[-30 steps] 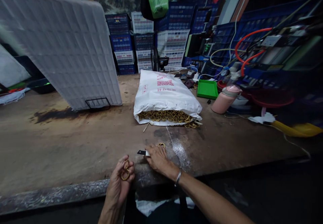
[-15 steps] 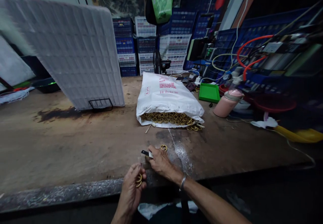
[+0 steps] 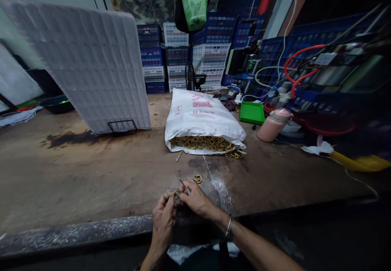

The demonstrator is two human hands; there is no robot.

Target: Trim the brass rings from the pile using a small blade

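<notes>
Brass-yellow and thin, a round ring (image 3: 175, 192) shows at the fingertips of the person's left hand (image 3: 163, 218), whose thumb and fingers are pinched together on it just above the near edge of the worn brown wooden table (image 3: 91, 181). Right beside it, the right hand (image 3: 197, 199) is curled round a slim knife with a dark blade (image 3: 184, 185), its tip pointing up and away from the person; whether those fingertips also touch the ring, I cannot tell. A shiny silver-coloured bracelet (image 3: 229, 225) circles the right wrist. Just beyond the right hand, a few loose brass-coloured rings (image 3: 197, 179) lie overlapping on the wood. Farther back rests a bulging white sack with red print (image 3: 201, 118), its mouth turned towards the person and packed with a mass of similar rings (image 3: 204, 142), several spilling out at its right corner. To the right of the sack I see a shallow bright-green plastic tray (image 3: 252, 113) and, near that, a pink rounded bottle (image 3: 273, 126), tilted.
</notes>
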